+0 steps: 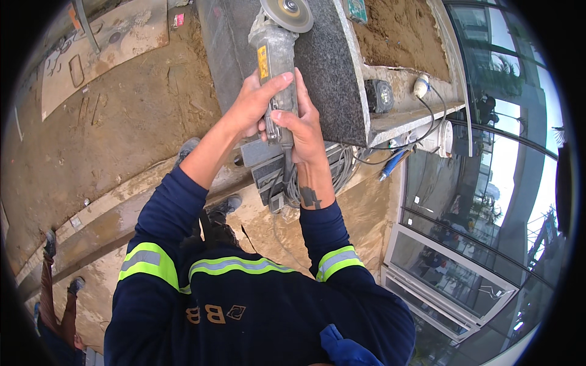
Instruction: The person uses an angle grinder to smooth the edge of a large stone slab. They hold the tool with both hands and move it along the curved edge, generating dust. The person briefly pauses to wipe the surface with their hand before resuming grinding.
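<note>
A grey, dusty angle grinder point(276, 61) is held in both my hands, its body pointing away from me. Its round disc point(287, 13) is at the far end, beside the speckled dark granite slab point(332, 76). My left hand point(255, 102) wraps the grinder's body from the left, thumb across the top. Nearer to me, my right hand point(305, 129) grips the rear of the body from the right, thumb on top. A power cord point(288, 168) runs from the grinder's rear end. Whether the disc touches the stone I cannot tell.
Dark stone pieces point(259, 160) and a coiled cable point(345, 174) lie below my hands. Right of the slab are a dark block-shaped object point(379, 96), a white connector point(421, 85) and a white bucket point(448, 139). Another person's legs point(64, 305) show at lower left. Glass panes point(445, 189) line the right.
</note>
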Motion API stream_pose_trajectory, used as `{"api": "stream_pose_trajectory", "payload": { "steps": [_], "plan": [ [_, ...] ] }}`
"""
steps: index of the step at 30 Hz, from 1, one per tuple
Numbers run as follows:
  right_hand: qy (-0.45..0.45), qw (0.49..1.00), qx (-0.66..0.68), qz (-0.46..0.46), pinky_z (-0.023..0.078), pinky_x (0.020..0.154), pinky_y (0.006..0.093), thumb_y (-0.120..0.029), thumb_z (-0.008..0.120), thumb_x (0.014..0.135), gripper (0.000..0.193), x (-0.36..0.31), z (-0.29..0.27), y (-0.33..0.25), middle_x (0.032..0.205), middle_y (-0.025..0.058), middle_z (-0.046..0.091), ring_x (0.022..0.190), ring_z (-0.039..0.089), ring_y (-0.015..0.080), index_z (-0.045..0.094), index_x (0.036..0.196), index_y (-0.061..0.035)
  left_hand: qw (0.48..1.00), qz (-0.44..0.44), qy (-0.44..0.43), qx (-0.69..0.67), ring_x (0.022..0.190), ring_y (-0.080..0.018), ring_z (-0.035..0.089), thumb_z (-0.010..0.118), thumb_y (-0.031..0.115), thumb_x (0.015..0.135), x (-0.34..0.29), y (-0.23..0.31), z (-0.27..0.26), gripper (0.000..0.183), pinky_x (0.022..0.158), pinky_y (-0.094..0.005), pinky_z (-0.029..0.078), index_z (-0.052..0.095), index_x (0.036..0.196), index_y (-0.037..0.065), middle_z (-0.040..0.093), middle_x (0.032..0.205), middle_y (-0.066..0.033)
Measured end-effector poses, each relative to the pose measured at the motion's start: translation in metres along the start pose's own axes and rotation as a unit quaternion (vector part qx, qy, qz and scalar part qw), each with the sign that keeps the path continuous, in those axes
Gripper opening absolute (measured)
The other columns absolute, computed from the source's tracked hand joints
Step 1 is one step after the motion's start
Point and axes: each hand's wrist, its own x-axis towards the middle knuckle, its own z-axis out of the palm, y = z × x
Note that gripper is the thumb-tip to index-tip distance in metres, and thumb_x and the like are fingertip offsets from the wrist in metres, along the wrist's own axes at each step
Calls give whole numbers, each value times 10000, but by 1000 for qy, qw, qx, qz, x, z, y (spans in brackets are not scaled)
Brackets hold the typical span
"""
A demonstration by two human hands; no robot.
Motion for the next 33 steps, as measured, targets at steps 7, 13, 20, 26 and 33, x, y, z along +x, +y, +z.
{"api": "stream_pose_trajectory", "payload": {
  "steps": [7, 13, 20, 26, 33],
  "plan": [
    [3, 1000, 1, -5, 585, 538, 334, 27, 661, 837, 1002, 9, 2, 0, 1037, 164, 660, 709, 683, 190, 85, 1655, -27, 1000, 6, 5, 7, 354, -101, 501, 706, 449, 939, 5, 6, -1, 644, 263, -252, 411, 462, 1257, -56, 637, 757, -106],
    [4, 1000, 2, -10, 589, 553, 321, 21, 666, 832, 1012, 13, 2, -1, 1046, 171, 663, 710, 687, 195, 71, 1650, -7, 1000, 10, 2, 12, 385, -91, 517, 708, 449, 941, 9, 9, -2, 633, 293, -239, 415, 473, 1248, -52, 640, 766, -101],
    [-1, 1000, -5, -15, 592, 558, 320, 3, 686, 821, 1035, 19, -4, 2, 1020, 164, 671, 702, 689, 198, 64, 1649, -3, 1000, 9, 8, 5, 394, -93, 527, 709, 450, 942, 13, 9, 1, 629, 296, -240, 412, 478, 1260, -41, 643, 775, -99],
    [3, 1000, -13, -3, 589, 553, 330, -4, 696, 811, 1053, 8, -5, 2, 994, 157, 671, 700, 688, 198, 63, 1652, -13, 1000, 1, 2, -7, 383, -102, 524, 708, 411, 950, 5, 1, 1, 588, 282, -251, 407, 480, 1275, -21, 645, 791, -107],
    [8, 1000, -10, 10, 580, 550, 331, -8, 699, 794, 1066, -7, -6, 2, 1005, 160, 667, 701, 685, 200, 72, 1656, -25, 1000, 1, 18, 10, 385, -106, 529, 704, 410, 952, -8, -1, 9, 596, 280, -252, 413, 483, 1297, -22, 647, 802, -111]
  ]
}}
